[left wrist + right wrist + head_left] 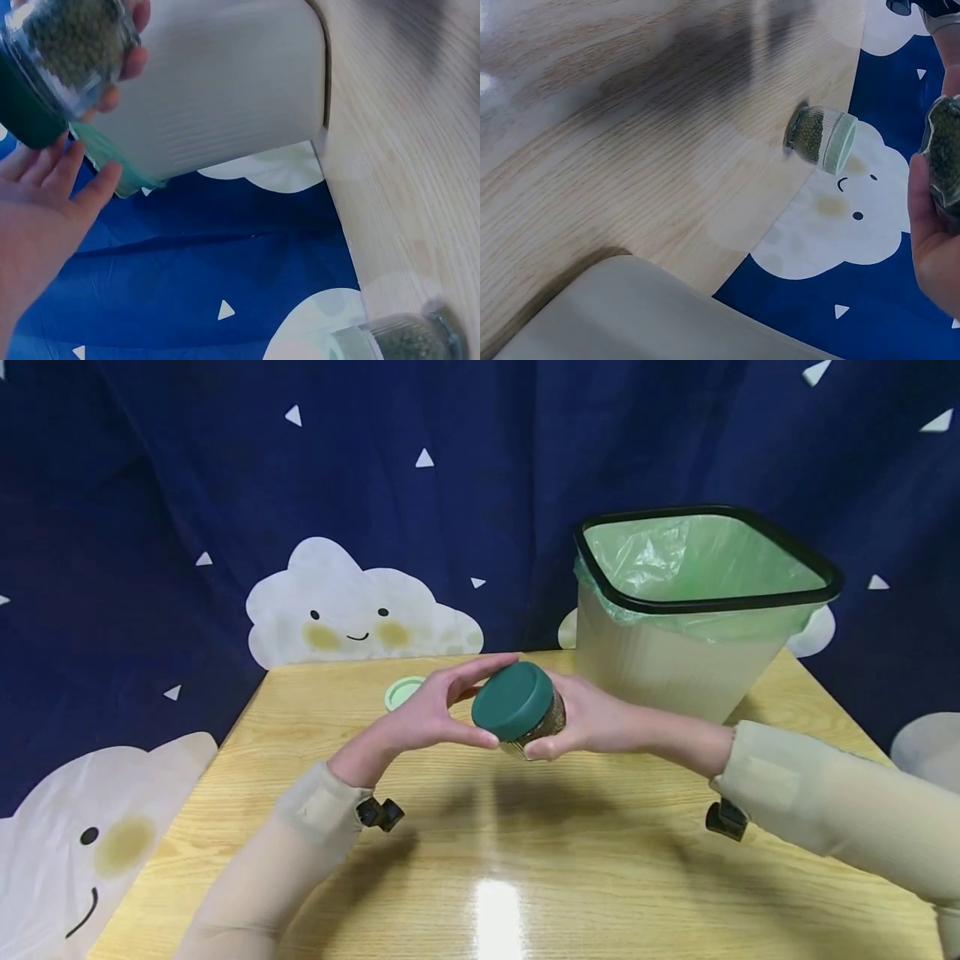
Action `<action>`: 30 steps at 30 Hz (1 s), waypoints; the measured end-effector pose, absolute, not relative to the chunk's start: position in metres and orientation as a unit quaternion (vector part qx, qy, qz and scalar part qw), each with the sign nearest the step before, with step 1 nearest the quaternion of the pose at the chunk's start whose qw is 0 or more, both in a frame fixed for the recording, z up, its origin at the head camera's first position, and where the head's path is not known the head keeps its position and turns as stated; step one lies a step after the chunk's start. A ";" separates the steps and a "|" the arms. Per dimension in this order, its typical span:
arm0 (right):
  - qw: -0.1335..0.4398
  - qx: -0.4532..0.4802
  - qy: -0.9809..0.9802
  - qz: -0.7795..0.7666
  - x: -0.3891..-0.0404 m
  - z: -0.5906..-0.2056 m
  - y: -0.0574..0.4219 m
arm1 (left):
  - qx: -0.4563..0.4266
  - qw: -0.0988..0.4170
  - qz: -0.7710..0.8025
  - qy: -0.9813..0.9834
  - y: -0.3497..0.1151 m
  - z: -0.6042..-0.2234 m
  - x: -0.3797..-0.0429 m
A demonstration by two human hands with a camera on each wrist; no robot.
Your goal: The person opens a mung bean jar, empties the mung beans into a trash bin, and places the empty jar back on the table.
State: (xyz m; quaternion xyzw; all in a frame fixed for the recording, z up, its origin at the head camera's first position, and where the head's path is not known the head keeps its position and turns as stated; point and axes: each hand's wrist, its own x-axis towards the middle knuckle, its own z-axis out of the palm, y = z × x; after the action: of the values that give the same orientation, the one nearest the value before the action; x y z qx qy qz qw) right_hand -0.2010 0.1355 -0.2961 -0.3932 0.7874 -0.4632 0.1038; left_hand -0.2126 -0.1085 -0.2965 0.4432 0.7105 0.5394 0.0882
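Observation:
A glass jar [79, 45] with a dark green lid [513, 700] is held tilted above the table, its lid toward the left. Small greenish bean-like grains show through its glass. My right hand [600, 714] grips the jar's body from the right, fingers wrapped behind the glass. From the left, my left hand [427, 708] curves round the lid, thumb at its lower edge and a finger at its upper edge. Behind the left hand stands a second jar [817, 138] with a pale green lid [405, 690], also containing dark greenish grains.
A pale bin [660, 664] with a black rim and a green plastic liner stands at the back right of the wooden table [450, 860]. Behind the table hangs a dark blue curtain [525, 460] with clouds and white triangles.

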 end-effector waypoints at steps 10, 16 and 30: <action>0.122 -0.402 0.782 -0.461 -0.199 -0.296 0.135 | 0.470 0.083 0.528 0.703 -0.108 -0.298 -0.218; 0.108 -0.392 0.790 -0.459 -0.201 -0.296 0.134 | 0.444 0.054 0.508 0.736 -0.108 -0.296 -0.215; 0.092 -0.376 0.801 -0.458 -0.201 -0.295 0.133 | 0.440 0.084 0.528 0.722 -0.107 -0.293 -0.215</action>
State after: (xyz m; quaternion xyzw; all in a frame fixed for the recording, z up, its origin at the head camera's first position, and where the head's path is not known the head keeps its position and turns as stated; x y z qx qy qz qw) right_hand -0.2005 0.1331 -0.2952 -0.3756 0.8007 -0.4576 0.0916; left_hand -0.2155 -0.1070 -0.2935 0.4395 0.7218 0.5280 0.0836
